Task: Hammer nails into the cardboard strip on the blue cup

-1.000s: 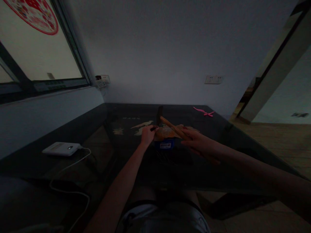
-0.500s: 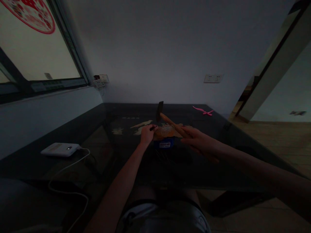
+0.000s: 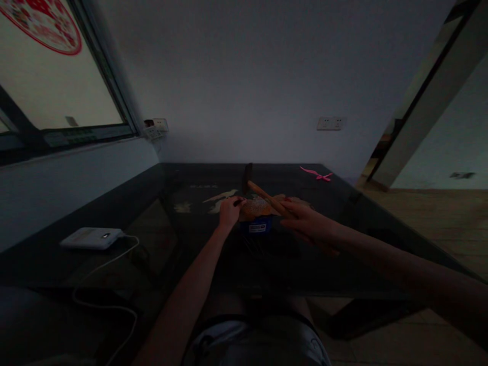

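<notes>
A hammer (image 3: pixel 263 193) with a wooden handle and dark head is gripped in my right hand (image 3: pixel 305 219), its head up and to the left above the table. Under the hammer lies an orange-brown, rounded object (image 3: pixel 256 207) on top of a blue item (image 3: pixel 257 225) with a white label. My left hand (image 3: pixel 230 211) is at the left side of the orange-brown object, fingers pinched on a small dark thing that is too small to make out.
On the dark glossy table (image 3: pixel 213 264), a white power bank (image 3: pixel 91 238) with a white cable lies at the left. A pink ribbon (image 3: pixel 318 174) lies at the back right. Behind the table stands a wall with sockets (image 3: pixel 330 123).
The hammer head has dipped slightly and shifted a little left. My left hand keeps about the same place beside the orange-brown object. The whole view has shifted slightly.
</notes>
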Demonstrator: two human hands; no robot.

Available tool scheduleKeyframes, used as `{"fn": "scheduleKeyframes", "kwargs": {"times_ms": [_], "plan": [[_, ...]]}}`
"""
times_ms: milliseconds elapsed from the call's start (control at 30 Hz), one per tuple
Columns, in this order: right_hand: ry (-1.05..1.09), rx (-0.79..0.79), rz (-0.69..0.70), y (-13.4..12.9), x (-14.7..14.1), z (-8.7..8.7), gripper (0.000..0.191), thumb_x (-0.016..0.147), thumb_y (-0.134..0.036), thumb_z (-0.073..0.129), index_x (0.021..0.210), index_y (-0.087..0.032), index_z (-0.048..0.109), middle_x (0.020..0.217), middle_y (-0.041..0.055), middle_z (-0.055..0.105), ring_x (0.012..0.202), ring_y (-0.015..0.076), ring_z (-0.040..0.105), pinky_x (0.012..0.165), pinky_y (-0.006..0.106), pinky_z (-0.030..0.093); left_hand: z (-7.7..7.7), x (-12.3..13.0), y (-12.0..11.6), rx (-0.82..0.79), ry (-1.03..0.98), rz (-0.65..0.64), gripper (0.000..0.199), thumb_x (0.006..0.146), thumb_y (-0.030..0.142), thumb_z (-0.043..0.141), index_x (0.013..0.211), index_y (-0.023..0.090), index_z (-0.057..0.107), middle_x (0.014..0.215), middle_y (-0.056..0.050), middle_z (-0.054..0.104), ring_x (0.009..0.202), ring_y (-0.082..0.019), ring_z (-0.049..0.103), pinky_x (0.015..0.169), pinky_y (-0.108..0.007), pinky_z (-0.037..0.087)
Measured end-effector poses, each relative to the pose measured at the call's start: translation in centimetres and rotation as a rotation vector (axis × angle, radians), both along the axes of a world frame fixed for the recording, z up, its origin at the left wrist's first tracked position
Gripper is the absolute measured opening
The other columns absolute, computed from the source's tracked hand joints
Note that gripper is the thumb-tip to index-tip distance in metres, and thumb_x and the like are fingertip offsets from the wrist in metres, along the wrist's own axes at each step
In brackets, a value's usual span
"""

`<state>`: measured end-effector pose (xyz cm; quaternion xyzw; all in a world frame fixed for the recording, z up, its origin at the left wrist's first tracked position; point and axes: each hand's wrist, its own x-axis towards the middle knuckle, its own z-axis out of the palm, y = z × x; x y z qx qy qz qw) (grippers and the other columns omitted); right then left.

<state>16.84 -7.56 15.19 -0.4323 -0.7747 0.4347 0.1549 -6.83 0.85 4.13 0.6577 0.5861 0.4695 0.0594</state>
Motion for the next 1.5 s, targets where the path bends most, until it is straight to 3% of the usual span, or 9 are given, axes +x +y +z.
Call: {"fn": "scheduleKeyframes", "kwargs": {"times_ms": [100, 333, 567, 700, 833, 1100, 1233, 1400, 1500], "plan": [[-0.011, -0.042, -0.011, 0.1, 0.0, -0.3, 0.037, 0.080, -0.020, 0.049, 0.118, -0.016, 0.046, 0.051, -0.0106, 0.039, 0.032, 0.0034, 0.037, 0.030, 0.014, 0.030, 0.0, 0.0, 0.0, -0.002, 0.000, -0.005, 0.011, 0.079, 0.022, 0.062, 0.084, 0.019, 0.071, 0.086, -0.004, 0.072, 0.081, -0.019, 0.065, 0.075, -0.029, 0.047], [0.019, -0.029, -0.020, -0.2, 0.1, -0.3, 0.050, 0.081, -0.023, 0.050, 0.129, -0.015, 0.039, 0.050, -0.0107, 0.040, 0.032, 0.0051, 0.038, 0.030, 0.015, 0.030, 0.0, -0.1, 0.0, 0.015, -0.012, -0.013, 0.010, 0.078, 0.020, 0.062, 0.084, 0.018, 0.070, 0.087, -0.004, 0.072, 0.082, -0.018, 0.065, 0.077, -0.028, 0.047], [0.076, -0.104, -0.044, -0.2, 0.7, -1.3, 0.042, 0.081, -0.023, 0.051, 0.122, -0.017, 0.044, 0.048, -0.0109, 0.039, 0.032, 0.0040, 0.036, 0.029, 0.014, 0.029, -0.3, -0.2, 0.2, 0.004, -0.011, -0.014, 0.012, 0.079, 0.021, 0.060, 0.085, 0.019, 0.071, 0.087, -0.004, 0.072, 0.081, -0.017, 0.065, 0.076, -0.028, 0.048], [0.127, -0.110, -0.120, -0.5, 1.9, -1.8, 0.053, 0.080, -0.025, 0.052, 0.131, -0.019, 0.038, 0.049, -0.0106, 0.040, 0.032, 0.0046, 0.038, 0.030, 0.014, 0.031, -0.2, -0.3, 0.3, 0.024, -0.017, -0.041, 0.011, 0.078, 0.021, 0.061, 0.083, 0.018, 0.071, 0.086, -0.003, 0.072, 0.082, -0.017, 0.065, 0.080, -0.029, 0.048], [0.140, -0.120, -0.265, -1.3, 3.6, -3.1, 0.063, 0.079, -0.027, 0.052, 0.137, -0.016, 0.032, 0.045, -0.0111, 0.039, 0.030, 0.0053, 0.034, 0.029, 0.015, 0.030, 0.0, -0.6, 0.4, 0.019, 0.005, -0.065, 0.009, 0.077, 0.020, 0.062, 0.080, 0.019, 0.070, 0.085, -0.002, 0.072, 0.083, -0.017, 0.064, 0.081, -0.031, 0.048], [0.277, -0.136, -0.341, -2.3, 6.2, -6.6, 0.060, 0.075, -0.034, 0.060, 0.131, -0.019, 0.045, 0.053, -0.0073, 0.048, 0.037, 0.0058, 0.039, 0.033, 0.017, 0.031, -0.1, -0.9, 0.1, 0.041, -0.010, -0.095, 0.011, 0.077, 0.021, 0.061, 0.082, 0.019, 0.071, 0.086, -0.004, 0.072, 0.084, -0.019, 0.065, 0.081, -0.034, 0.049], [0.327, -0.154, -0.336, -2.3, 6.5, -8.0, 0.063, 0.077, -0.037, 0.058, 0.135, -0.022, 0.040, 0.054, -0.0067, 0.051, 0.036, 0.0067, 0.039, 0.033, 0.018, 0.031, 0.1, -0.9, 0.2, -0.004, -0.123, -0.139, 0.015, 0.075, 0.019, 0.062, 0.087, 0.017, 0.069, 0.090, -0.006, 0.071, 0.083, -0.018, 0.066, 0.080, -0.035, 0.051], [0.390, -0.098, -0.357, -2.5, 6.4, -9.0, 0.062, 0.075, -0.039, 0.062, 0.133, -0.021, 0.045, 0.067, -0.0017, 0.062, 0.059, 0.0146, 0.059, 0.051, 0.023, 0.048, 0.3, -1.3, 0.4, -0.061, -0.239, -0.246, 0.026, 0.073, 0.017, 0.063, 0.098, 0.014, 0.065, 0.091, -0.008, 0.070, 0.083, -0.018, 0.066, 0.080, -0.034, 0.053], [0.440, -0.078, -0.368, -2.9, 6.3, -9.1, 0.060, 0.075, -0.039, 0.062, 0.130, -0.022, 0.048, 0.069, -0.0009, 0.063, 0.065, 0.0164, 0.061, 0.055, 0.025, 0.050, 0.9, -1.5, 0.1, -0.047, -0.232, -0.256, 0.030, 0.073, 0.018, 0.062, 0.103, 0.014, 0.062, 0.090, -0.008, 0.069, 0.083, -0.018, 0.066, 0.078, -0.033, 0.054]]}}
